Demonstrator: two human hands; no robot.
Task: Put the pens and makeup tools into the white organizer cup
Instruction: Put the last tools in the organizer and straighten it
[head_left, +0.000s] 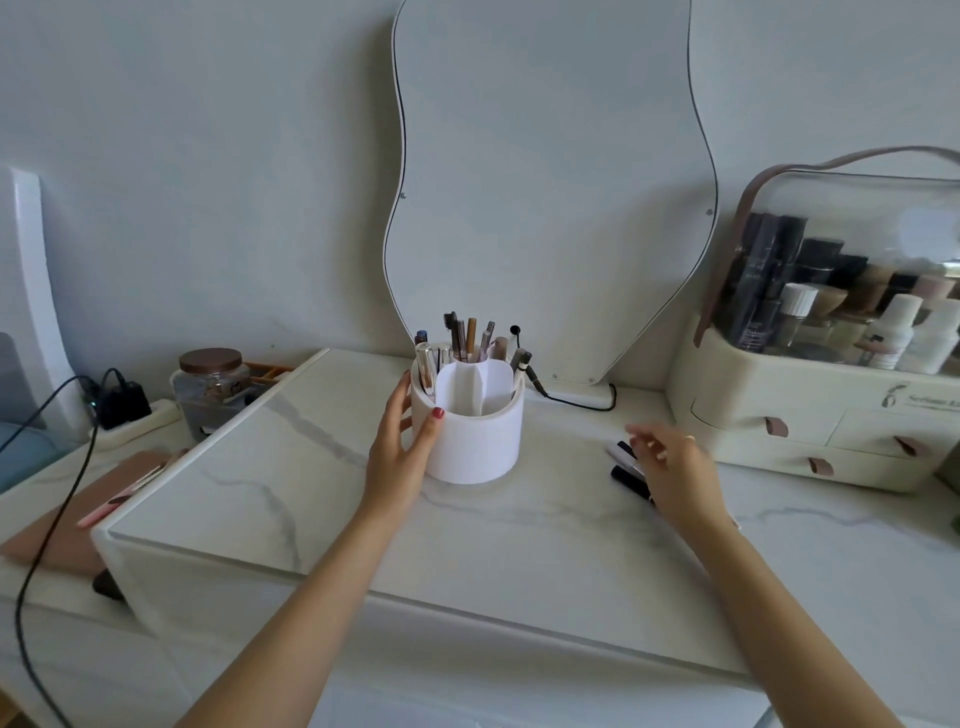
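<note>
- The white cylindrical plastic organizer cup (470, 431) is stood upright on the white marble-patterned tabletop (467, 545), toward its back edge and about midway along it, just in front of the wavy-edged frameless wall mirror (550, 182).
- Its inner dividers are seen as curved white walls; the rear compartments are filled with upright pens and makeup tools (470, 340), while the front compartment looks bare.
- The cup's left wall is touched by the left hand (402, 447) — fingers held fairly straight and loosely together along the side, thumb laid across the front, red nail showing.
- The right hand (670, 473) is held low over the tabletop to the right of the cup, well apart from it; its fingertips are blurred, so whether anything is pinched cannot be told.
- Two black-and-white pens (626, 465) are lain flat on the tabletop just under and beside those fingers.
- Near the right edge a cream cosmetics case with a clear domed lid (831, 364) is set — bottles are visible inside.
- Off the left edge, a glass jar with a brown lid (213, 389) and a black cable (47, 519) are seen.
</note>
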